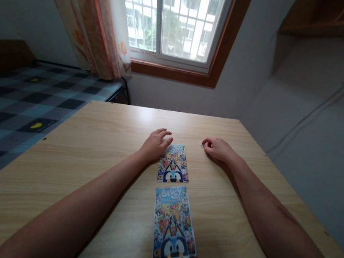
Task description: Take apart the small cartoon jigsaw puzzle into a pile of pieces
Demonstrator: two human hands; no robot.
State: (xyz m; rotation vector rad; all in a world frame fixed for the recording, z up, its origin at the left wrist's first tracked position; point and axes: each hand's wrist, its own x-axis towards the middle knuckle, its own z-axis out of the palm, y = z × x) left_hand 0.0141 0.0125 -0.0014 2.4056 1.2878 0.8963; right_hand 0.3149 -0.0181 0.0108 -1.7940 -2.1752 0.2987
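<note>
Two colourful printed pieces lie in a line on the wooden table (91, 169). The far one is a small picture panel (174, 165) with a blue cartoon dog. The near one is a longer packet (174, 225) with the same art and a torn lower edge. My left hand (155, 143) rests at the panel's top left corner, fingers loosely curled and apart, touching its edge. My right hand (216, 148) lies to the right of the panel, fingers pinched on a tiny piece (202, 145) that I cannot make out.
A bed with a dark checked cover (21, 102) stands left of the table. A window (175, 20) with a patterned curtain (94, 23) is behind. A grey wall (315, 134) with a cable runs along the table's right edge.
</note>
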